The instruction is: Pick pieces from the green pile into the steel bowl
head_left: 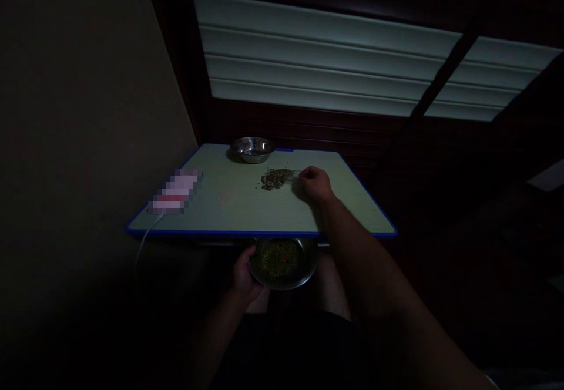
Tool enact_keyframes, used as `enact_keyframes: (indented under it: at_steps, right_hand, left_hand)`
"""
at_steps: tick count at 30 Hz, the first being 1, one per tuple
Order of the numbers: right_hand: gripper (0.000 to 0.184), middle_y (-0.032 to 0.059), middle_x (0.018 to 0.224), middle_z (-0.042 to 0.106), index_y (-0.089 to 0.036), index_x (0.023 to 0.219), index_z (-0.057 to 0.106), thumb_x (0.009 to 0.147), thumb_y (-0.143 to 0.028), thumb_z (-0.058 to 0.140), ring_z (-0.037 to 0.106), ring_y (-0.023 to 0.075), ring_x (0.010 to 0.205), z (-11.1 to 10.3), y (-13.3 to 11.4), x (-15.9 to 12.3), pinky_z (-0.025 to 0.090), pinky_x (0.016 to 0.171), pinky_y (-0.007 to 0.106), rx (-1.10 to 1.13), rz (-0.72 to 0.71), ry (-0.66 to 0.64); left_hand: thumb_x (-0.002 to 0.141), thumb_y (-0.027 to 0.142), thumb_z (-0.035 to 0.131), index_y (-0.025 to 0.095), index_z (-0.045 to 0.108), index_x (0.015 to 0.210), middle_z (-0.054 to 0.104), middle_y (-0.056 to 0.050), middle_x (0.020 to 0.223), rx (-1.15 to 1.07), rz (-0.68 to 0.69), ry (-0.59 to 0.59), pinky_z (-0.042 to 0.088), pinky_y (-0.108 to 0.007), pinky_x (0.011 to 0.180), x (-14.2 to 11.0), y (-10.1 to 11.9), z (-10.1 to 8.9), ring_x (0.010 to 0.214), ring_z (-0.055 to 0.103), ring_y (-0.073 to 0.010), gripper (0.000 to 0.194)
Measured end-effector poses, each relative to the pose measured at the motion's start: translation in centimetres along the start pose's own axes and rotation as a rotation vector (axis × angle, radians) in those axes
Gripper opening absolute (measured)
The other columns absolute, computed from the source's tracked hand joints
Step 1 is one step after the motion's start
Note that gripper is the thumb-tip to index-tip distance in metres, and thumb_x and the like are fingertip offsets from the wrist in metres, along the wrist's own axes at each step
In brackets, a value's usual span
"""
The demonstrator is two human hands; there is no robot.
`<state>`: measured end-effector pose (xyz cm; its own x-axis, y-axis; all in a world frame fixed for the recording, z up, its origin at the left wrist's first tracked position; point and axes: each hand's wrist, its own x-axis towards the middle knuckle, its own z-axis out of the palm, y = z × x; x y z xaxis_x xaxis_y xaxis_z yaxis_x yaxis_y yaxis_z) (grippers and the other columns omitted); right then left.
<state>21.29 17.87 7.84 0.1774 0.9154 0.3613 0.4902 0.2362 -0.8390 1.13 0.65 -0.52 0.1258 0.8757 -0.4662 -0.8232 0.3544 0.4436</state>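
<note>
My left hand [245, 272] grips the rim of a metal bowl [304, 273] below the table's front edge, above my lap. Small greenish grains [278, 259] with a few reddish specks lie in this bowl. On the tabletop, a loose pile of small brownish grains [275, 178] is spread near the middle. Just right of that pile is my right hand [315, 183], its fingers closed in a pinch. Something thin and pale seems to stick out from the fingertips toward the grains, too dim to name.
The pale table [229, 217] has a blue edge. A second metal bowl [252, 150] stands at its back. A blurred-out phone-like object [175, 190] with a white cable [148, 231] lies at the left. Behind are dark-framed slatted panels [317, 55]; a wall [88, 84] rises left.
</note>
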Motion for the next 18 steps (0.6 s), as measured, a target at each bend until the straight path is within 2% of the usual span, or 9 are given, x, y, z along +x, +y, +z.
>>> enact_keyframes:
  at_steps: [11, 18]
  right_hand:
    - [0.012, -0.0004, 0.069, 0.063, -0.017, 0.071, 0.062, 0.064, -0.026, 0.056, 0.054, 0.0131, 0.067, -0.03, -0.39, -0.35, 0.042, 0.068, 0.026, -0.109, -0.021, -0.043]
    - [0.014, -0.0003, 0.069, 0.063, -0.017, 0.071, 0.061, 0.062, -0.027, 0.056, 0.053, 0.0126, 0.066, 0.20, -0.05, -0.27, 0.042, 0.067, 0.026, -0.022, -0.068, -0.109]
  left_hand:
    - [0.077, 0.024, 0.059, 0.013, 0.073, 0.089, 0.077, -0.009, 0.082, -0.027, 0.009, -0.021, 0.051, -0.043, 0.089, -0.11, -0.04, 0.03, 0.090, 0.071, -0.0285, 0.022]
    - [0.076, 0.023, 0.059, 0.015, 0.073, 0.090, 0.077, -0.007, 0.081, -0.043, 0.020, -0.012, 0.051, -0.043, 0.089, -0.07, -0.10, 0.04, 0.090, 0.071, -0.0278, 0.022]
